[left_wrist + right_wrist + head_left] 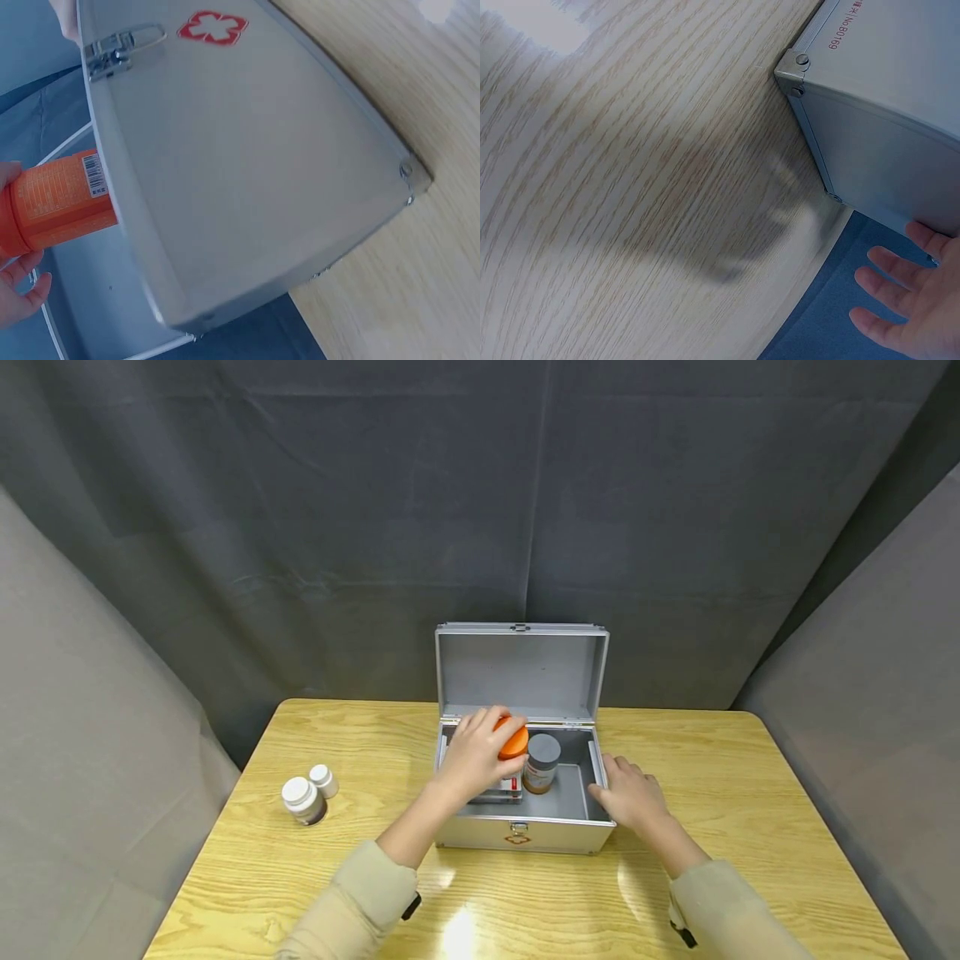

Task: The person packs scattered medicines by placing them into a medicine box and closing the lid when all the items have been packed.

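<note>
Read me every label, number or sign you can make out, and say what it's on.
"No.B0169": in red on the metal box; characters before it unclear.
Red cross-like sign: front of the same box.
Orange bottle: barcode and print, too blurred to read.
Gray-lidded jar: label too small to read.
Pack with red marking, beside the jar: too small to read.
White-capped bottles: nothing legible.

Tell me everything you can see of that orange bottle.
The orange bottle looks like plastic: a rounded body with fine print too small to read, a white barcode patch, and an orange lid on top. The person's left grip holds it by the lid end. It looks roughly upright, in or just above the open metal box. In the left wrist view the box's front wall hides its lower end, so whether it touches anything inside cannot be told.
</note>
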`<state>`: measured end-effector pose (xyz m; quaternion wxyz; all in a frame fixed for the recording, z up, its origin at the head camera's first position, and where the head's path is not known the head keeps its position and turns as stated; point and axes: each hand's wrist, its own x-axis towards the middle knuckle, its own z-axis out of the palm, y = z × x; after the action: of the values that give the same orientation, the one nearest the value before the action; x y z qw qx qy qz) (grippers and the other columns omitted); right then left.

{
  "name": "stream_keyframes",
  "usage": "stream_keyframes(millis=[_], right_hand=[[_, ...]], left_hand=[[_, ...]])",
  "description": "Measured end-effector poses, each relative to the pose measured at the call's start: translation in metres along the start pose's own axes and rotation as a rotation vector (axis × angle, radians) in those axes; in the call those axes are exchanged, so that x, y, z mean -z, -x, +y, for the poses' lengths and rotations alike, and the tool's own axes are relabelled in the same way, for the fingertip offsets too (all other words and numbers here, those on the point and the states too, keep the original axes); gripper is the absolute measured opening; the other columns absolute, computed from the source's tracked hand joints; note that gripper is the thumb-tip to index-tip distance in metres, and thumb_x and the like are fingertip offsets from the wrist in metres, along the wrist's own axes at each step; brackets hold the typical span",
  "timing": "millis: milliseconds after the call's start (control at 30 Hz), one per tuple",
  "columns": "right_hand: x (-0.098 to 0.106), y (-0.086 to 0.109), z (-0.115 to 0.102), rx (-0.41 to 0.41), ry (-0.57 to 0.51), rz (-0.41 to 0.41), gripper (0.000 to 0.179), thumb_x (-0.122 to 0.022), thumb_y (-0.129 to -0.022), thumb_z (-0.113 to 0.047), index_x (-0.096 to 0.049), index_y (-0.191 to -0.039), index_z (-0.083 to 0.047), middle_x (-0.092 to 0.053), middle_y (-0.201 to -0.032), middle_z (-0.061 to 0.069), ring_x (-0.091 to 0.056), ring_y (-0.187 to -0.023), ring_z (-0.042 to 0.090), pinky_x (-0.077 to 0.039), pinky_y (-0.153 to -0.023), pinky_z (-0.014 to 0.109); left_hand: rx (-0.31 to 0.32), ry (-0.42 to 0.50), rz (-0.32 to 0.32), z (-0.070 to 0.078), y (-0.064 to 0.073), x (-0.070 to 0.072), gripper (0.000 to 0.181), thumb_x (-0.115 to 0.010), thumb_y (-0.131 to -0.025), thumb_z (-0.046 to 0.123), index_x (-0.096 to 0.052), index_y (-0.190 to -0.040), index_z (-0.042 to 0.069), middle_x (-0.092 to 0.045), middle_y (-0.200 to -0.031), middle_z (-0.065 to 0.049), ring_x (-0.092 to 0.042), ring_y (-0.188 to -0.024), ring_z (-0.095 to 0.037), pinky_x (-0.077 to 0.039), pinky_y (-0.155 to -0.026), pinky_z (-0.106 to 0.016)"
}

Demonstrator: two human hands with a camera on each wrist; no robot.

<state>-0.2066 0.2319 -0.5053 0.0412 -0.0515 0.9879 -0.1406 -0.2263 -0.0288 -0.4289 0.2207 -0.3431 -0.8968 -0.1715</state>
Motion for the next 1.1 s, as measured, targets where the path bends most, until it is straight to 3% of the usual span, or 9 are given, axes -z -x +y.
stream_keyframes(millis=[1100], right_hand=[[0.001, -0.001, -0.002, -0.035, -0.009, -0.027, 0.065, -0.047, -0.087, -0.040, -0.034, -0.136, 0.001, -0.042, -0.129, 0.028, -0.041, -0.115, 0.046, -0.031, -0.089, 0.065]], left_hand=[[-0.122, -0.005, -0.088, 0.032, -0.005, -0.049, 0.045, -0.069, -0.075, 0.039, -0.060, -0.116, 0.022, -0.053, -0.109, 0.002, -0.049, -0.094, -0.013, -0.039, -0.075, -0.025]])
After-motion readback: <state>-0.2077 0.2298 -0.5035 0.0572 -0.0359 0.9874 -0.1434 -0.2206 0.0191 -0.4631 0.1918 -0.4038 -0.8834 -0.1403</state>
